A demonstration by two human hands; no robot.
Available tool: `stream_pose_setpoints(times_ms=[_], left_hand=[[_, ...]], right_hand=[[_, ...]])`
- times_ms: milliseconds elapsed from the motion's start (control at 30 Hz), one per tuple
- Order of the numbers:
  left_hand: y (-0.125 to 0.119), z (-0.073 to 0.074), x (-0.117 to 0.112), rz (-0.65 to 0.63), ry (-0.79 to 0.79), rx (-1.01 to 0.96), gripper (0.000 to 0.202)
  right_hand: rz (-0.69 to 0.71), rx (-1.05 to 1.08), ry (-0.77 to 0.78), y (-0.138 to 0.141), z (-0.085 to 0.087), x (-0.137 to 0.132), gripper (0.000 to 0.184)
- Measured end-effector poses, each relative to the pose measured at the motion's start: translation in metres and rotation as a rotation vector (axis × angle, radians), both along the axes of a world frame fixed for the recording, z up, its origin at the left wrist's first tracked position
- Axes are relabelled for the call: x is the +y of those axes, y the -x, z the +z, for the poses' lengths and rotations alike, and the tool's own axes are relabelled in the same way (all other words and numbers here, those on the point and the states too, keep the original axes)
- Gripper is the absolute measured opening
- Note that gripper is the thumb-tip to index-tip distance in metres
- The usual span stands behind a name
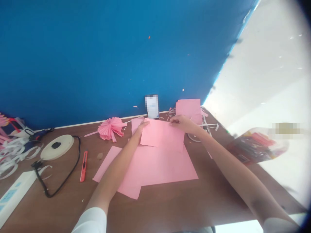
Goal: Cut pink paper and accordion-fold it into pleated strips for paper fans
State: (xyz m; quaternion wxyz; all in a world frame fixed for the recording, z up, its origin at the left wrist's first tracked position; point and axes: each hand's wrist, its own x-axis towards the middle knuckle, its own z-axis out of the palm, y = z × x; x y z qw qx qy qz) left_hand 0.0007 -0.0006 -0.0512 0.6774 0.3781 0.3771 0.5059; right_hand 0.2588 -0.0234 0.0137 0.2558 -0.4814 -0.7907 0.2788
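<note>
My left hand (142, 128) and my right hand (181, 122) hold opposite upper corners of a pink paper sheet (161, 136). That sheet lies over a larger, irregularly cut pink paper sheet (160, 170) on the brown wooden table (213, 181). A narrow pink paper piece (136, 124) shows beyond my left hand. My forearms cover part of the larger sheet. Left of my hands stands a pleated pink paper fan (110, 128).
An orange utility knife (84, 166), a round cream device (57, 147) with a black cord (60, 183), a white power strip (16, 198), white paper strips (9, 155), a pink paper stack (188, 110) and a clear bag of assorted items (256, 145) surround my hands. A blue wall (109, 55) rises behind.
</note>
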Motion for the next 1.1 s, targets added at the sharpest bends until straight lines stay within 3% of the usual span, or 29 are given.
stream_pose_setpoints(times_ms=[267,667,1100], left_hand=[[-0.009,-0.007,0.009,0.016,-0.196,0.009,0.034],[-0.013,-0.006,0.008,0.030,-0.173,0.019,0.033],[-0.005,-0.006,0.008,0.043,-0.152,-0.003,0.030]], right_hand=[[-0.079,-0.078,0.073,-0.015,-0.006,0.007,0.024],[-0.063,-0.181,0.097,-0.024,-0.020,0.018,0.021],[-0.042,-0.044,0.224,-0.013,-0.004,0.005,0.020]])
